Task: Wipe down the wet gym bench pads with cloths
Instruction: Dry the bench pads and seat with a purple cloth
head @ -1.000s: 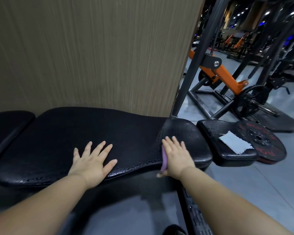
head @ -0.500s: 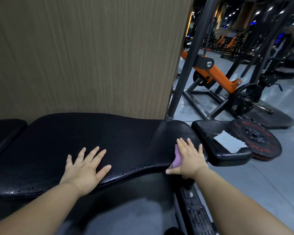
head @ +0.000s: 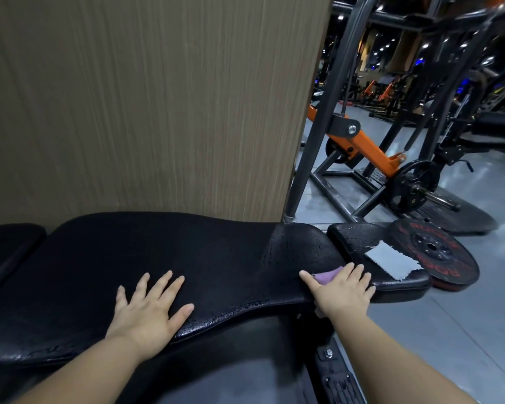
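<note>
Only 2 arms of the person show. The left forearm [head: 79, 371] and the right forearm [head: 391, 363] are bare along all that is seen of them, smooth and full, and bare at the wrists. The left hand [head: 146, 313] is bare, broad in the palm, with 4 short fingers and a thumb, all with rounded tips. The right hand [head: 343, 290] is bare as well and of the same build, its knuckles softly dimpled.

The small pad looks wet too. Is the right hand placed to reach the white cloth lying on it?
Probably yes. The right hand presses a purple cloth at the right end of the long pad, and the white cloth lies flat on the small pad just beyond it, nothing between them.
</note>
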Tool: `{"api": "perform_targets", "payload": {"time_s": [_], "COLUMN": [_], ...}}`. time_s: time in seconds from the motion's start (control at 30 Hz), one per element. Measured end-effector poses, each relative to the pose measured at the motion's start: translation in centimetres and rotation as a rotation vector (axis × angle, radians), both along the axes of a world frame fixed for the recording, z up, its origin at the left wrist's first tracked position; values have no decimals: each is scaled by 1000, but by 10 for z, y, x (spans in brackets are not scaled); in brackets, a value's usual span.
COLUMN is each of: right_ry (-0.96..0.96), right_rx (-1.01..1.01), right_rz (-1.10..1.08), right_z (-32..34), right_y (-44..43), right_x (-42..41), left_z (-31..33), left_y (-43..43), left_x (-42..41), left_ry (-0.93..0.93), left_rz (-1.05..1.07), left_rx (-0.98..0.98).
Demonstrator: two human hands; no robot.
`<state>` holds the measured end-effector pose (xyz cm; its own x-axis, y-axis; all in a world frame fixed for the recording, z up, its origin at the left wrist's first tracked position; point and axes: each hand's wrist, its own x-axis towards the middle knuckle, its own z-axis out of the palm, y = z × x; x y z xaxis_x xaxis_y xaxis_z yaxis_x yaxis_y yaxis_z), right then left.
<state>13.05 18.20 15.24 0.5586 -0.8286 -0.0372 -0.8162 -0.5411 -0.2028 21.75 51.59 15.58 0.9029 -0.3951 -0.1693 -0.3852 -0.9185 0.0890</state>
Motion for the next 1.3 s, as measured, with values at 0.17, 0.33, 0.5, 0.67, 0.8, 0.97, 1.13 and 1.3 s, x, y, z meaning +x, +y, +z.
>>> {"api": "perform_targets", "payload": {"time_s": [0.17, 0.33, 0.5, 0.67, 0.8, 0.97, 1.13, 1.3], "right_ry": [15, 106, 96, 73, 113, 154, 172, 219], "right_rx": [-82, -40, -36, -78, -80, -68, -58, -48], "right_rz": [84, 86, 55, 48, 58, 76, 91, 114], "right_z": [-8, -2, -2, -4, -2, -2, 0, 4], "right_y": [14, 0, -18, -34, -43, -56, -67, -72], "right_x": [2, 15, 36, 60, 83, 115, 149, 176], "left_z": [2, 5, -1, 2, -1, -7, -9, -9], "left_y": [-6, -21, -25, -28, -37, -37, -37, -37], "left_x": [7, 25, 34, 50, 63, 67, 67, 69], "left_ry": [19, 11, 16, 65, 39, -2, -14, -7], "left_rz": [-8, -36, -54, -98, -103, -126, -136, -141], "left_rx": [23, -15, 5, 13, -18, -24, -37, -35]}}
